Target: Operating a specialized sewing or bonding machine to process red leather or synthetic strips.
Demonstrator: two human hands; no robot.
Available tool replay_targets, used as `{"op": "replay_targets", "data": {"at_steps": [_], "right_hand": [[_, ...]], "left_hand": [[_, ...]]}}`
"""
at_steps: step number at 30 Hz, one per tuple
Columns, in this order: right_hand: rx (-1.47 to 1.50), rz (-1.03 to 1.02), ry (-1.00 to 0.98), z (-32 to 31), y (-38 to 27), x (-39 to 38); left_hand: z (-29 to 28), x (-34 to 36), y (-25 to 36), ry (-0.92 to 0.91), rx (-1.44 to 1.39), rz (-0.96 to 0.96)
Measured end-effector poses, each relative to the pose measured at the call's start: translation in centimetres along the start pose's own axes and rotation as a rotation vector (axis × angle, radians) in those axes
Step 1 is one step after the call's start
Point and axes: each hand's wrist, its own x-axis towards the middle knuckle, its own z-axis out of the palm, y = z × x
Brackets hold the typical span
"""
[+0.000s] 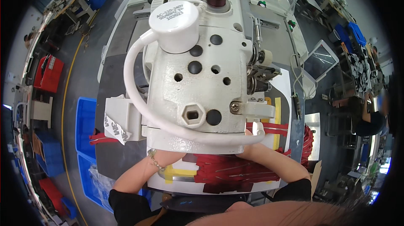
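A white sewing machine head (198, 95) with a cylindrical white attachment and curved tube fills the middle, hiding much of both hands. My left hand (170, 156) reaches under its lower left, a bracelet on the wrist; the fingers are hidden. My right hand (246, 149) reaches under the lower right beside red zipper tapes (227, 171), its fingers hidden behind the machine and tube. More red tapes hang at the right edge and show at the far left. Yellow tape strips (179, 171) mark the work surface near my left wrist.
Blue bins (86, 129) stand beside the table's left edge, one holding clear plastic. A dark work table (113, 70) surrounds the machine. Red bins (48, 72) line the left aisle. Another person (368, 125) works among benches at the far right.
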Motion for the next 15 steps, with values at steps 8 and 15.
{"op": "replay_targets", "data": {"at_steps": [8,15], "right_hand": [[-0.018,0.018,0.001,-1.0,-0.2,0.8],[-0.064,-0.01,0.014,-1.3,-0.3,0.9]], "left_hand": [[-1.5,2.1,-0.5,0.021,0.008,0.045],[-2.3,3.4,-0.1,0.027,0.011,0.108]]}}
